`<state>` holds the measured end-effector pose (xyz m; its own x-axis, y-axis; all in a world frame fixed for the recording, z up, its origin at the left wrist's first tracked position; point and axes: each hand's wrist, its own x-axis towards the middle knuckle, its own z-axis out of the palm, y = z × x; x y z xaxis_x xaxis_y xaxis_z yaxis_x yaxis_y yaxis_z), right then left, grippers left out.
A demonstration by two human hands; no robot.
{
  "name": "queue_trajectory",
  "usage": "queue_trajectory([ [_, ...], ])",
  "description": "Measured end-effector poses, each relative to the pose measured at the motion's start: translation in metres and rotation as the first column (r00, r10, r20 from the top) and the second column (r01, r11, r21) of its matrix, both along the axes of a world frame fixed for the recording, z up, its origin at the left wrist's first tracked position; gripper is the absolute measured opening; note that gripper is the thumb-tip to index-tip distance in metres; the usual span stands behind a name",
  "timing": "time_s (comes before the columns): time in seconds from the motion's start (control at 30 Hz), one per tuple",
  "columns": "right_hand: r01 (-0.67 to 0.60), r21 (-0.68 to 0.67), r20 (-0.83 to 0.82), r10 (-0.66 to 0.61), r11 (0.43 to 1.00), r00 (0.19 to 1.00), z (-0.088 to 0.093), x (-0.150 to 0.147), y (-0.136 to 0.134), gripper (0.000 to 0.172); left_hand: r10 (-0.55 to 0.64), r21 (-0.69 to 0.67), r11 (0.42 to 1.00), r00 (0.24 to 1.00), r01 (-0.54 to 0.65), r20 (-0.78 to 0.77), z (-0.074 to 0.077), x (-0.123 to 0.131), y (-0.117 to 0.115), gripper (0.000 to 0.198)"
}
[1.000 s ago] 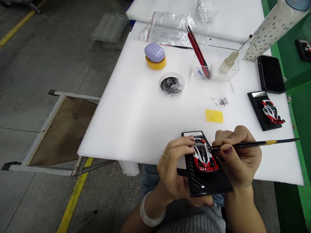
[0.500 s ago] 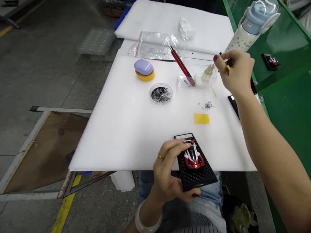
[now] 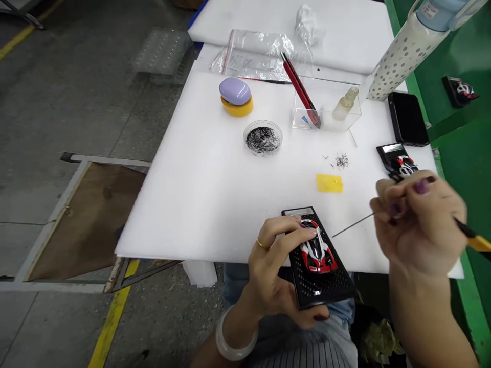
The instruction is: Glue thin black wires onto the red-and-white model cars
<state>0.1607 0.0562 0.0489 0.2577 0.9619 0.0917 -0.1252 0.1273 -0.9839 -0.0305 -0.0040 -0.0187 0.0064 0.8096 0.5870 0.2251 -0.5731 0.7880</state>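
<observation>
My left hand [image 3: 282,271] is closed around a black display base [image 3: 307,291] that carries a red, white and black model car [image 3: 318,253]. Two fingertips rest on the car's end, and the thumb supports the base from below. To the right, my right hand [image 3: 420,220] pinches a thin metal needle [image 3: 353,226], its tip pointing left, apart from the base. A tool with a yellow and black handle [image 3: 477,241] also sticks out of that hand; its other end is hidden. Behind the hand stands a second model car [image 3: 404,164], partly covered.
A small glass bottle [image 3: 346,104] and a red pen-like tool [image 3: 301,92] are in a clear tray [image 3: 326,122]. Nearby lie a dish of black fibres [image 3: 263,139], loose fibres [image 3: 341,161], yellow tape [image 3: 329,183], a phone [image 3: 408,118], a purple-and-yellow case [image 3: 236,96] and a tall bottle [image 3: 402,56].
My right hand has moved from the small glass bottle down towards the model car, bringing the needle along. My left hand keeps its hold on the base. The view has shifted.
</observation>
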Motion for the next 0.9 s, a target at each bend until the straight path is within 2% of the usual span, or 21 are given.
queue_trajectory([
  [0.13,-0.026,-0.028,-0.119,0.022,0.999,0.993,-0.018,-0.020,-0.006,0.029,0.016,0.002,1.000,1.000,-0.015,-0.012,0.000,0.000,0.000,0.066],
  [0.3,-0.066,-0.035,-0.172,0.059,0.997,0.983,-0.024,-0.020,-0.003,0.026,0.012,-0.003,1.000,1.000,-0.012,0.008,0.000,0.000,-0.001,0.065],
  [0.47,-0.078,-0.027,-0.159,0.073,0.997,0.985,-0.026,-0.017,-0.006,0.025,-0.011,-0.008,1.000,0.999,0.011,0.034,0.000,0.001,-0.002,0.063],
  [0.73,-0.009,0.025,-0.167,0.013,1.000,0.986,-0.021,-0.006,-0.002,0.022,-0.006,0.020,1.000,1.000,0.006,0.026,-0.001,0.001,0.000,0.067],
  [0.9,0.012,0.054,-0.115,-0.005,0.998,0.993,-0.015,0.002,-0.003,0.020,0.016,0.003,1.000,1.000,-0.016,0.016,0.000,0.003,0.000,0.059],
])
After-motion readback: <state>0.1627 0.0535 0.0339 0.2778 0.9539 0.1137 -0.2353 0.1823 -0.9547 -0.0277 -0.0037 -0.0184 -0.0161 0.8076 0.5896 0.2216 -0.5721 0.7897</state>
